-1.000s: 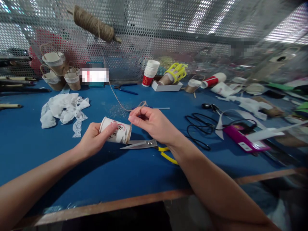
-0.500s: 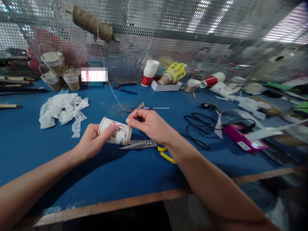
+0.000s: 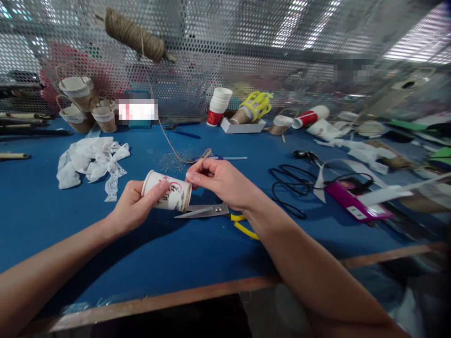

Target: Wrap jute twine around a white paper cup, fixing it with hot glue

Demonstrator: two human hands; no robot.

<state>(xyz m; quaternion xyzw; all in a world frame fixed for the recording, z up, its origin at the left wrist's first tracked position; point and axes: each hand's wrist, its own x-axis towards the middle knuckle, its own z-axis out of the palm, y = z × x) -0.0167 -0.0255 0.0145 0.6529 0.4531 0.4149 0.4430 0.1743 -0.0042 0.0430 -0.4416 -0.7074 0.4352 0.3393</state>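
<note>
Tilted on its side, a white printed paper cup (image 3: pixel 172 199) rests in my left hand (image 3: pixel 139 202), whose thumb lies along its wall. My right hand (image 3: pixel 218 180) pinches brown twine (image 3: pixel 169 141) at the cup's base end, where a little twine seems to lie around the edge. That twine runs up to a spool (image 3: pixel 134 37) on the mesh wall. Under the right wrist lie scissors (image 3: pixel 207 211) with yellow handles and parted blades, partly covered by the forearm.
White lace (image 3: pixel 88 162) is heaped at left, below twine-wrapped cups (image 3: pixel 79 101). Stacked paper cups (image 3: pixel 220 105) and a white box (image 3: pixel 243 126) stand at the back. Right of my arm are a black cable (image 3: pixel 289 188) and a purple power strip (image 3: pixel 355 202). The table's front edge (image 3: pixel 197 293) is near me.
The cup has turned slightly in my left hand, showing more of its lettering, and shifted a little left. My right hand stays pinched by its base.
</note>
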